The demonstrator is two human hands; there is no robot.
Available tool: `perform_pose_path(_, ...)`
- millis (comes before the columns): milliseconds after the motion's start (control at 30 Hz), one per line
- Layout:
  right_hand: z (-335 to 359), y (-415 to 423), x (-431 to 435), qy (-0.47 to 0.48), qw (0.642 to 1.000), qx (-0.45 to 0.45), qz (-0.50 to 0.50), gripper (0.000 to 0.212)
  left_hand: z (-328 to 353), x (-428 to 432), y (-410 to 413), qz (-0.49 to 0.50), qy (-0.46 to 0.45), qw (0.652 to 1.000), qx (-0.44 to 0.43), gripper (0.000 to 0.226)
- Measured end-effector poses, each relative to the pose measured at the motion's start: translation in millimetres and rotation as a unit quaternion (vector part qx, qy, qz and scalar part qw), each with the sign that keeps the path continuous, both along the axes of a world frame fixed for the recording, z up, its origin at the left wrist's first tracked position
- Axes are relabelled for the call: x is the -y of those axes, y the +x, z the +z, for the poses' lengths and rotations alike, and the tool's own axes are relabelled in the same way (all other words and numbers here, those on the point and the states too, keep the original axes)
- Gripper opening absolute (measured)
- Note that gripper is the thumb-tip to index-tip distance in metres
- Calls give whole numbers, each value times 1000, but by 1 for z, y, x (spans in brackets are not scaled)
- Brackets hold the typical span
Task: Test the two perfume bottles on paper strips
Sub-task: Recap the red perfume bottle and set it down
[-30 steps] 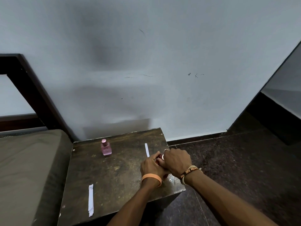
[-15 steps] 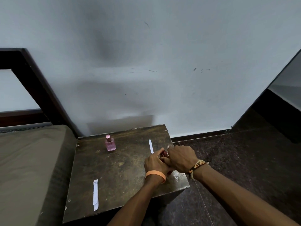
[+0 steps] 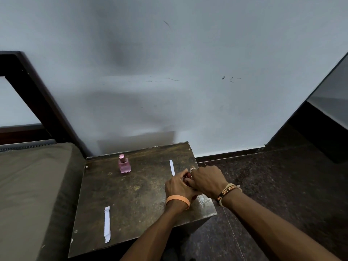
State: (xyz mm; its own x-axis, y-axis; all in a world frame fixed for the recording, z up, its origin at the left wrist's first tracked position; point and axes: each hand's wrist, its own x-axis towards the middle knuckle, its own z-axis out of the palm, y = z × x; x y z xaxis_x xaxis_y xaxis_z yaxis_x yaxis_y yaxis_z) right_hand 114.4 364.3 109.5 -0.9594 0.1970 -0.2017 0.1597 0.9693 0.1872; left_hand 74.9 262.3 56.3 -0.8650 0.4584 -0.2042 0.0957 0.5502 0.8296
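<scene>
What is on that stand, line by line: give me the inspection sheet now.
Surface: worn dark wooden stand.
Job's things: pink bottle upright, capped, far left; dark red bottle mostly hidden between the hands; near paper strip front left; far paper strip beside the hands.
Clutter: nothing seen.
Grips: left hand and right hand closed round the dark red bottle.
Cables: nothing seen.
Surroundings: mattress left, pale wall behind, dark floor right.

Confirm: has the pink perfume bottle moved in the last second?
No. The pink bottle sits in the same spot by the back edge of the table; only the camera shifted.
</scene>
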Motion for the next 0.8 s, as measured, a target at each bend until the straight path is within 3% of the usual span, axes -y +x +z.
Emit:
perform_pose_path(167, -6, -5, 8, -11, 997, -30, -73, 52, 0, 2, 0, 13, -5, 1000, 3, 76)
perform_pose_path(333, -5, 8, -4, -6, 999, -22, -26, 54, -3, 0, 1, 16, 8, 1000, 17, 86)
perform_pose_path(467, -13, 4, 2, -53, 992, -41, -107, 52, 0, 1, 0, 16, -7, 1000, 6, 75)
perform_pose_path(567, -6, 1, -1, -30, 997, -46, -55, 53, 1, 2, 0, -1, -8, 1000, 4, 80)
perform_pose_path(633, -3, -2, -1, -10, 999, -32, -2, 50, 3, 0, 0, -12, -19, 1000, -6, 75)
perform_pose_path(800, -12, -9, 7, 21, 999, -39, 0, 41, 4, -1, 1, -7, -26, 999, -26, 47)
